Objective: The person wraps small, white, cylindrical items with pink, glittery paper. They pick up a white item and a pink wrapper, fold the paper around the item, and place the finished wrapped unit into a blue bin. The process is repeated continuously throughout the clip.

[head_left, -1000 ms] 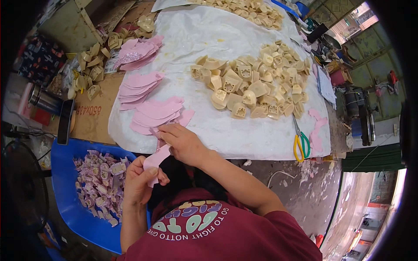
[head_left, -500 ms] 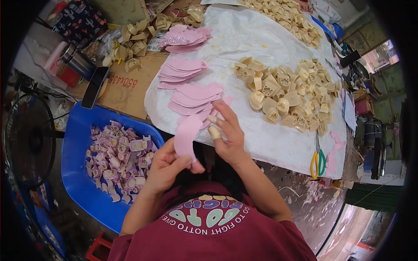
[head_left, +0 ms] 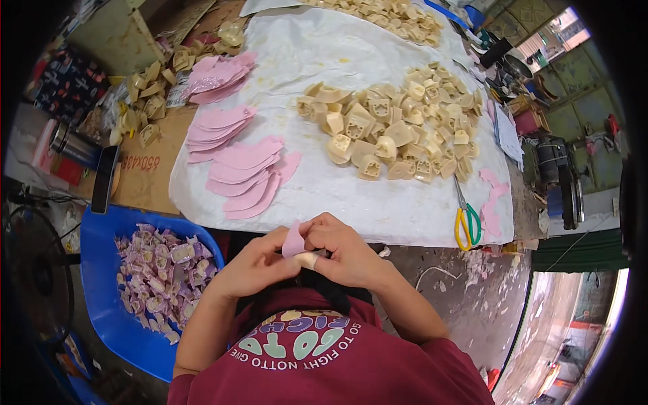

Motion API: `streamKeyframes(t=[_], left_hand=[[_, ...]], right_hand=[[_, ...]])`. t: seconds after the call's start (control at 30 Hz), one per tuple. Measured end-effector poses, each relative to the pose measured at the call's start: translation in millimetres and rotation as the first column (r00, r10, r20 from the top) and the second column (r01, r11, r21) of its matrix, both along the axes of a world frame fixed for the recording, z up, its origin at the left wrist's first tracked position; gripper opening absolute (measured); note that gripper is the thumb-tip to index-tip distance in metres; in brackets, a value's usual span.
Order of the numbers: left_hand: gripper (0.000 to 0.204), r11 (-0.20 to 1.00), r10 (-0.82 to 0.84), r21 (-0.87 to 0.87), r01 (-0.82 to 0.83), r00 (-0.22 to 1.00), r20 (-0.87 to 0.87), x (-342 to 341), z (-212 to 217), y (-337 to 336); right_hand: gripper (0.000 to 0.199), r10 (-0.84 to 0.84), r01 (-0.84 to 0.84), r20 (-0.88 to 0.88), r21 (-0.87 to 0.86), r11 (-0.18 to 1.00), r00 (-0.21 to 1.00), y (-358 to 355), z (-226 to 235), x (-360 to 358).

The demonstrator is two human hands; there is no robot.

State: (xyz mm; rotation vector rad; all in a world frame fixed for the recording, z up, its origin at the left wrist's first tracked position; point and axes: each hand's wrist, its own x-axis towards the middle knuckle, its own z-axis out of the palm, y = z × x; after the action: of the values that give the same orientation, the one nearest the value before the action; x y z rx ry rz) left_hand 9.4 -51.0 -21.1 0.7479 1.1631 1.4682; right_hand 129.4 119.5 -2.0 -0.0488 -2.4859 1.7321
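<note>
Close in front of my shirt, both hands meet over a pink curved cut-out piece [head_left: 294,240], thin and bent upward. My left hand [head_left: 262,262] is closed on its left side. From the right, my right hand [head_left: 345,255] pinches it, a pale cover showing on the thumb; part of the piece is hidden by the fingers. Just beyond, on the white sheet [head_left: 324,216], lie fanned stacks of similar pink pieces [head_left: 243,169], the farthest stack [head_left: 217,75] with a glittery one on top.
A heap of beige moulded parts [head_left: 395,125] covers the table's middle. Scissors [head_left: 466,219] and a pink offcut [head_left: 495,202] lie near the right edge. At left, a blue tub [head_left: 101,297] holds purple-pink covered parts [head_left: 162,270]; a phone [head_left: 104,179] stands above it.
My right hand has come down from the pink stacks to the held piece, and its fingers have closed on it. The piece, flat before, is now bent. The view has shifted right.
</note>
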Motion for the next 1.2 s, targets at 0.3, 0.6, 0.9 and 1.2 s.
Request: streamKeyframes(t=[0.3,0.6,0.9,1.2], left_hand=[[0.024,0.984,0.139,-0.118,-0.132,0.988,0.060,4,1,40],[0.029,0.874,0.483,-0.205,-0.441,0.836,0.261,-6,8,58],[0.029,0.852,0.433,-0.009,-0.523,0.695,0.574,-7,2,54],[0.033,0.790,0.547,-0.079,-0.608,0.641,0.538,0,4,34]], right_hand=[[0.015,-0.016,-0.023,0.140,0.275,0.961,0.990,40,14,10],[0.042,-0.497,0.514,-0.278,0.736,0.440,0.822,85,-40,-2],[0.029,-0.499,0.548,-0.253,0.547,0.633,0.829,88,-78,38],[0.035,-0.641,0.601,-0.094,0.470,0.646,0.762,65,-54,32]])
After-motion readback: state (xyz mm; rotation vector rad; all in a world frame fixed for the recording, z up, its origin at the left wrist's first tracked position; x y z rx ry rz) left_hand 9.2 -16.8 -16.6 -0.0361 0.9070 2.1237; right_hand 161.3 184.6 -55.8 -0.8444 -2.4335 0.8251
